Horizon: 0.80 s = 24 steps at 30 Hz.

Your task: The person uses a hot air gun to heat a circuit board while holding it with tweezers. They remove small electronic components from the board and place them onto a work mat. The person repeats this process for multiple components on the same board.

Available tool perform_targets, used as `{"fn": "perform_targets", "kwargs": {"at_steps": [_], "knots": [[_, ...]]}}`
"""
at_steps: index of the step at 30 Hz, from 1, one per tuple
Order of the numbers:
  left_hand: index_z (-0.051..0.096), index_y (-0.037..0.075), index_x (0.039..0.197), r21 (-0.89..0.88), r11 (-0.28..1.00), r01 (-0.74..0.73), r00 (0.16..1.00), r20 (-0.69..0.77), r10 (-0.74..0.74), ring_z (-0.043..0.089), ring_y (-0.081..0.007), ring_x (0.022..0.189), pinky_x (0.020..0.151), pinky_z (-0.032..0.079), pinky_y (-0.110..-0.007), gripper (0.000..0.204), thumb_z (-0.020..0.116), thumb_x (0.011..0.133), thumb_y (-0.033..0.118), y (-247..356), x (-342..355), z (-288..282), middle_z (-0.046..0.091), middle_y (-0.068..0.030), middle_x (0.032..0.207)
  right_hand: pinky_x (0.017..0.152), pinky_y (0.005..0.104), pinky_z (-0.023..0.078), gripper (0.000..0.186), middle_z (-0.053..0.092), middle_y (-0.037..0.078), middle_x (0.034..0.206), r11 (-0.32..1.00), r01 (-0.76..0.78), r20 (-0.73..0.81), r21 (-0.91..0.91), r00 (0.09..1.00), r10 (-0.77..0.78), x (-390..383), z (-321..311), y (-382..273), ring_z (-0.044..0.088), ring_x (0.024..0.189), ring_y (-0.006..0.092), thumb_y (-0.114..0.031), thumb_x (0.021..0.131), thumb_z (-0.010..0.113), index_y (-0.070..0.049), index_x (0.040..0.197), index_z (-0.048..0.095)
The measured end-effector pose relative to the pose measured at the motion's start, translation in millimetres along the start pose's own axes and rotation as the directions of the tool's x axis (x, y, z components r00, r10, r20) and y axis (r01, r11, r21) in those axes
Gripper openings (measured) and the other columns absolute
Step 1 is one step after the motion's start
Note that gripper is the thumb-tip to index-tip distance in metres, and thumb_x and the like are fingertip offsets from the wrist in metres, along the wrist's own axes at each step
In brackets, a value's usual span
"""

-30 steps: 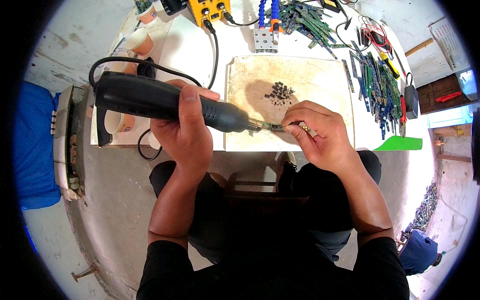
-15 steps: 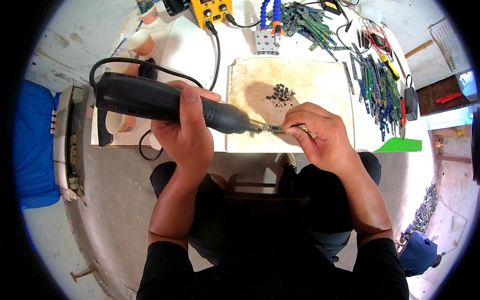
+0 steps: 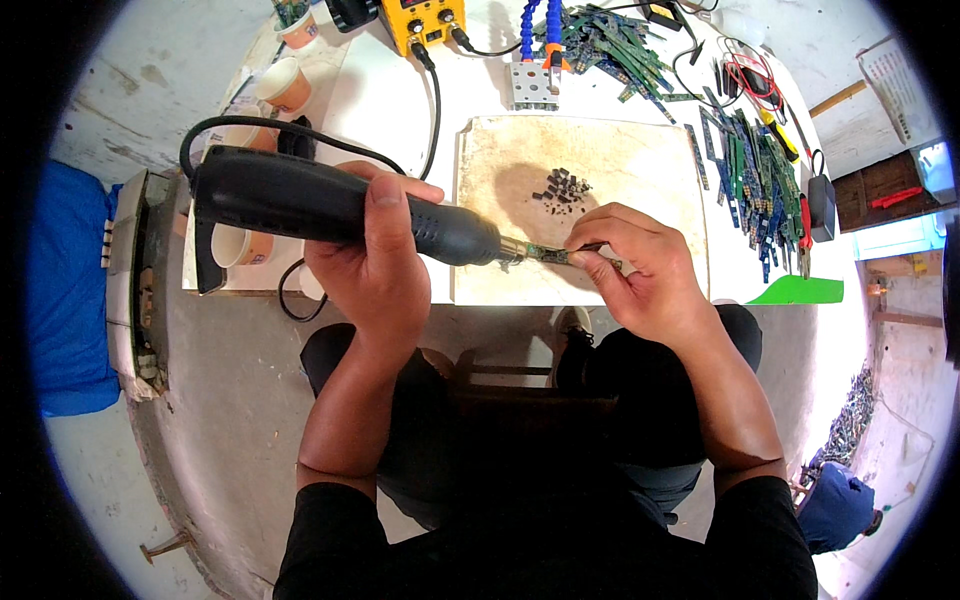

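My left hand (image 3: 370,245) is wrapped around a black hot air gun (image 3: 290,195), its metal nozzle (image 3: 511,249) pointing right. Just past the nozzle, a narrow green circuit board strip (image 3: 548,254) extends from the fingertips of my right hand (image 3: 640,262), which is closed in a pinch. A thin dark piece shows between thumb and forefinger there; I cannot tell whether it belongs to the strip or is a separate tool. Both hands are above the near part of a stained, pale square board (image 3: 500,150). Small black chips (image 3: 562,190) lie in a loose heap beyond the strip.
Circuit board strips (image 3: 755,180) pile up at the right, with another pile (image 3: 610,50) at the back. A yellow control unit (image 3: 420,20) stands behind, its black cable (image 3: 437,110) running forward. Paper cups (image 3: 285,85) line the left side. A metal block (image 3: 533,86) sits behind the board.
The dark thin piece at my right fingertips now shows more clearly, and the strip has shifted slightly against the nozzle. My left hand and the hot air gun have barely moved.
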<state>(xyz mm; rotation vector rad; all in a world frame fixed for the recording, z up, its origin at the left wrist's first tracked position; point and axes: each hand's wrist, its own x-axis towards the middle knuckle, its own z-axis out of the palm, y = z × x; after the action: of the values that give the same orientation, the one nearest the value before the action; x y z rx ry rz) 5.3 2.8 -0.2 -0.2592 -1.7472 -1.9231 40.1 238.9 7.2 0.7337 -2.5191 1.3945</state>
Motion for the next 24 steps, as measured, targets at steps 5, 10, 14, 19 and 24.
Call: {"fn": "perform_targets", "kwargs": {"at_steps": [5, 10, 14, 19, 24], "knots": [[0.062, 0.004, 0.096, -0.047, 0.999, 0.013, 1.000, 0.002, -0.013, 0.062, -0.0061, 0.064, 0.067, 0.047, -0.020, 0.019, 0.060, 0.101, 0.022, 0.4, 1.0, -1.8, 0.071, -0.0069, 0.073, 0.076, 0.0326, 0.055, 0.013, 0.069, 0.014, 0.094, 0.998, -0.023, 0.043, -0.050, 0.999, 0.025, 0.3, -0.6, -0.5, 0.070, 0.088, 0.0272, 0.007, 0.085, 0.070, 0.000, 0.096, 0.067], [0.060, 0.005, 0.092, -0.003, 1.000, -0.014, 1.000, -0.003, 0.014, 0.062, -0.0082, 0.064, 0.065, 0.050, -0.021, 0.021, 0.058, 0.101, 0.025, 0.2, 1.8, 0.6, 0.070, -0.0084, 0.073, 0.075, 0.0341, 0.054, 0.013, 0.067, 0.013, 0.093, 0.998, -0.015, 0.041, -0.059, 0.999, 0.018, 0.1, -0.4, -0.3, 0.069, 0.087, 0.0293, 0.006, 0.085, 0.069, -0.001, 0.096, 0.067], [0.059, 0.006, 0.090, 0.042, 0.999, -0.010, 1.000, 0.003, 0.010, 0.062, -0.0091, 0.064, 0.065, 0.051, -0.022, 0.024, 0.056, 0.101, 0.027, -0.3, 1.0, -0.6, 0.069, -0.0086, 0.073, 0.073, 0.0362, 0.053, 0.014, 0.064, 0.013, 0.090, 0.999, -0.001, 0.019, -0.046, 1.000, 0.002, 0.5, 1.4, -0.1, 0.066, 0.084, 0.0322, 0.005, 0.085, 0.067, -0.003, 0.095, 0.065], [0.063, 0.005, 0.095, -0.056, 0.998, -0.005, 1.000, -0.001, 0.005, 0.062, -0.0065, 0.064, 0.067, 0.046, -0.020, 0.016, 0.061, 0.100, 0.020, -1.5, 1.6, -1.8, 0.071, -0.0068, 0.073, 0.073, 0.0362, 0.053, 0.014, 0.064, 0.013, 0.090, 0.999, -0.002, 0.016, -0.044, 1.000, 0.003, 0.3, 2.0, -0.5, 0.066, 0.083, 0.0319, 0.005, 0.085, 0.067, -0.003, 0.096, 0.065], [0.062, 0.005, 0.095, -0.054, 0.999, 0.002, 1.000, 0.000, -0.002, 0.062, -0.0065, 0.064, 0.067, 0.046, -0.019, 0.016, 0.060, 0.101, 0.019, 0.0, 1.0, -1.6, 0.072, -0.0071, 0.073, 0.072, 0.0361, 0.053, 0.014, 0.063, 0.012, 0.089, 0.999, -0.006, 0.022, -0.044, 1.000, 0.007, -0.1, 2.4, 0.8, 0.065, 0.082, 0.0318, 0.005, 0.085, 0.067, -0.003, 0.096, 0.065]]}}
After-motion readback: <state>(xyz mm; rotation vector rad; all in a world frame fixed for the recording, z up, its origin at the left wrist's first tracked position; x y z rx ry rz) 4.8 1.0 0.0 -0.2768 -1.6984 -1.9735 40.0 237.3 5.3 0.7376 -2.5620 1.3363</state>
